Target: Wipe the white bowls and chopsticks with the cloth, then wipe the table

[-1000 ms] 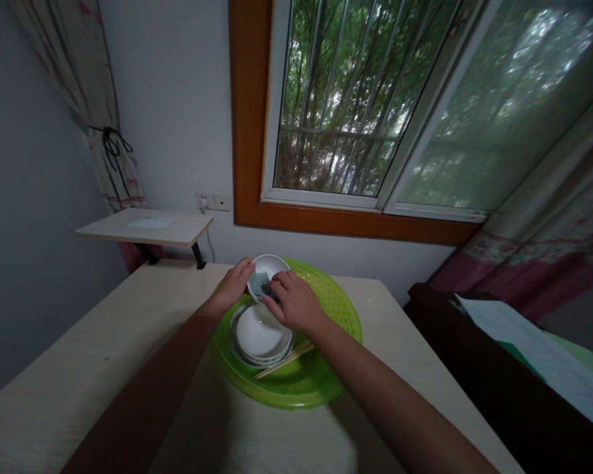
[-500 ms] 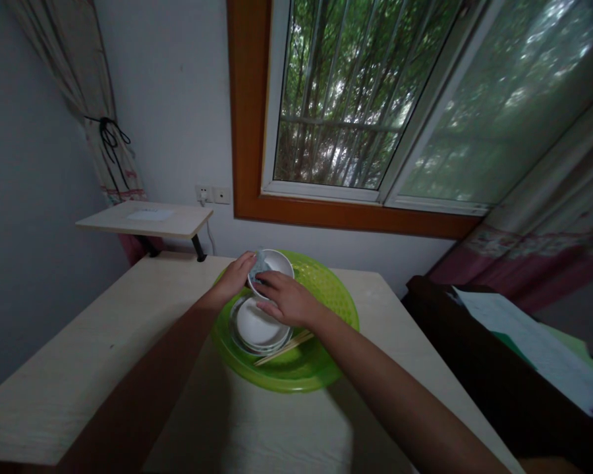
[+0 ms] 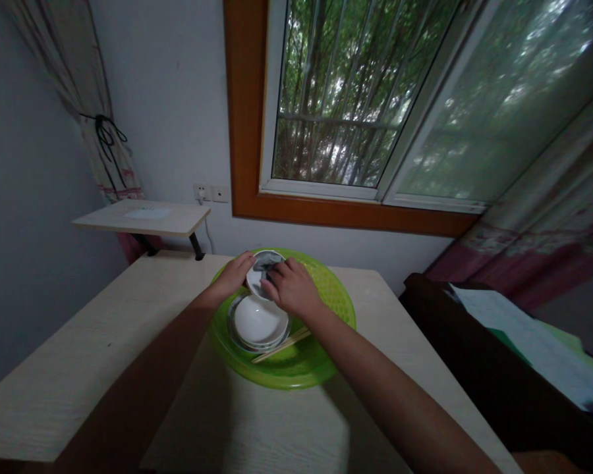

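Note:
My left hand (image 3: pixel 234 275) grips the left rim of a small white bowl (image 3: pixel 255 279), which is tilted above the far side of a green plastic basin (image 3: pixel 296 380). Inside that bowl lies a grey-green cloth (image 3: pixel 267 261), and my right hand (image 3: pixel 293 287) has its curled fingers closed on it against the inner wall. Below the held bowl, a stack of white bowls (image 3: pixel 261 320) rests in the basin. A pair of wooden chopsticks (image 3: pixel 281 345) lies to the right of the stack, slanting across the basin. My right palm is hidden from view.
The basin stands on a pale wooden table (image 3: pixel 277 428). At the back left is a small raised shelf (image 3: pixel 178 224) with a paper on it. A dark surface holding papers (image 3: pixel 514 336) is to the right. A window (image 3: pixel 346 99) is beyond.
My right hand has shifted right inside the bowl, carrying the cloth across toward its far and right side. My left hand keeps its hold on the rim.

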{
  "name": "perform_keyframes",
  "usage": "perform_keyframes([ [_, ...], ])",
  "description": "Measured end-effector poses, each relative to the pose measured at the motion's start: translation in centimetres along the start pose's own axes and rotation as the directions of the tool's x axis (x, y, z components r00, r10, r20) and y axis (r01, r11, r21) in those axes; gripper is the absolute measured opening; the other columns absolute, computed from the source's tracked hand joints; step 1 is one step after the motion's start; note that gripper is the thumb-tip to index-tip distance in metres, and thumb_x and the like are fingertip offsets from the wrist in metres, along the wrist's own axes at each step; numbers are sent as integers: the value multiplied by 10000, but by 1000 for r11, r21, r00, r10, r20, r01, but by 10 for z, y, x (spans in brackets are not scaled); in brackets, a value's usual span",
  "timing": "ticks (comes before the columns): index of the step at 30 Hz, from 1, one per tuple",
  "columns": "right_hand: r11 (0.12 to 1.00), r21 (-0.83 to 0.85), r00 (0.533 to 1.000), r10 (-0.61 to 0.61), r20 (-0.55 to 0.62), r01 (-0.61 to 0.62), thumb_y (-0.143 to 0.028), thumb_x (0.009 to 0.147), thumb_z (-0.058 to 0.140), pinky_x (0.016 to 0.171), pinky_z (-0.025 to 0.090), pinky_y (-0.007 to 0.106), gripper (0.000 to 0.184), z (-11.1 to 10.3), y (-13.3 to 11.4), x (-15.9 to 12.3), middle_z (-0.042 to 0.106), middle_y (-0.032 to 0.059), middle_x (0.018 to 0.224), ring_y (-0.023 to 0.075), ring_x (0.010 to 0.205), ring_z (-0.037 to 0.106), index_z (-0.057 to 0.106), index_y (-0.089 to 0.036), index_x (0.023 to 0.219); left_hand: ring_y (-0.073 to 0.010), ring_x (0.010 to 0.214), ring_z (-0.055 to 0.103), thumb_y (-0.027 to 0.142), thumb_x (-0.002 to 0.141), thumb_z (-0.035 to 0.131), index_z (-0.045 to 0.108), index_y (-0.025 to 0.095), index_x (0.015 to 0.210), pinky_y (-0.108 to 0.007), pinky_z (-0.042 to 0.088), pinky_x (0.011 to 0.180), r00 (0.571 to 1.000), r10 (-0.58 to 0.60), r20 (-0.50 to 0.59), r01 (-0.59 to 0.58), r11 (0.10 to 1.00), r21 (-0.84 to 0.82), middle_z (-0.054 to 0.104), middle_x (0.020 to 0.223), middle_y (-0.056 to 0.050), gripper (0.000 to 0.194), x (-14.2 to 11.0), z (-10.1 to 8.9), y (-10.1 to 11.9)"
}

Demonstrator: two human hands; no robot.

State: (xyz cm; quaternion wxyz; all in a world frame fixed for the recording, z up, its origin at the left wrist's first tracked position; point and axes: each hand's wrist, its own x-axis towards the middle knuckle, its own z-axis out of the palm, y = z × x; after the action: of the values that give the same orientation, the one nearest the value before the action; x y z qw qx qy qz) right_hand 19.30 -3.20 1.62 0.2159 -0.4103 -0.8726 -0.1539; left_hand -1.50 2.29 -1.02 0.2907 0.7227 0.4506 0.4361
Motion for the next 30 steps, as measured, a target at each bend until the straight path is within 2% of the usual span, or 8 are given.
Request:
perform_keyframes([
  [3,1000,7,1000,-15,-5,15,-408,1066,431,849,486,382,444,-2,1,-1,698,128,932,249,929,609,755,-152,904,-230,998,637,458,982,387,616,206,986,-356,490,951,1000,-7,-8,7,1000,-10,690,1027,-72,340,1,0,-5],
  [6,989,58,990,-136,-34,138,-351,1058,449,825,492,350,376,-3,1,-2,698,107,931,223,892,620,755,-159,953,-229,999,635,465,987,379,609,209,983,-360,487,964,1000,11,-10,-11,1000,-9,688,1028,-72,344,0,-1,-4],
  [10,958,107,963,-258,-79,265,-330,1049,478,1006,484,390,336,1,2,-2,678,117,1254,262,1158,595,699,-172,1247,-231,1050,632,457,977,384,625,199,991,-359,476,1004,999,37,8,-37,999,-11,700,1066,-82,353,0,-1,-1],
  [16,988,92,992,-121,-28,123,-490,1033,506,1184,376,462,554,11,8,-3,563,178,1472,312,1386,480,573,-108,1429,-223,965,640,470,964,414,631,198,1001,-341,504,915,1000,8,29,-6,998,-63,697,1028,-75,349,3,1,-8],
  [19,996,70,998,-56,5,55,-554,1023,492,1154,396,475,596,9,5,-4,600,199,1425,324,1359,506,603,-101,1394,-219,904,631,480,963,413,626,207,998,-333,507,848,999,-29,17,30,999,-29,690,977,-62,348,2,0,-7],
  [24,1000,19,999,-24,46,23,-628,1013,450,1041,436,491,603,-1,-1,-2,726,210,1163,328,1156,619,736,-116,1151,-220,872,624,476,985,385,626,201,1028,-331,487,801,998,-16,-63,19,998,62,685,969,-73,368,-3,-4,5],
  [27,999,15,997,-46,68,45,-645,1004,457,993,441,465,597,-5,-2,-2,753,184,1013,308,1045,654,761,-131,1023,-220,876,625,444,994,377,631,189,1067,-332,477,794,993,-30,-116,39,996,83,692,986,-84,368,-5,-5,11],
  [30,993,52,989,-107,100,102,-629,1000,484,979,445,443,559,-5,-1,-3,756,167,999,294,1019,668,753,-139,1013,-218,890,623,429,991,378,626,186,1089,-330,471,803,989,-24,-148,37,996,86,692,1004,-79,361,-6,-5,12],
])
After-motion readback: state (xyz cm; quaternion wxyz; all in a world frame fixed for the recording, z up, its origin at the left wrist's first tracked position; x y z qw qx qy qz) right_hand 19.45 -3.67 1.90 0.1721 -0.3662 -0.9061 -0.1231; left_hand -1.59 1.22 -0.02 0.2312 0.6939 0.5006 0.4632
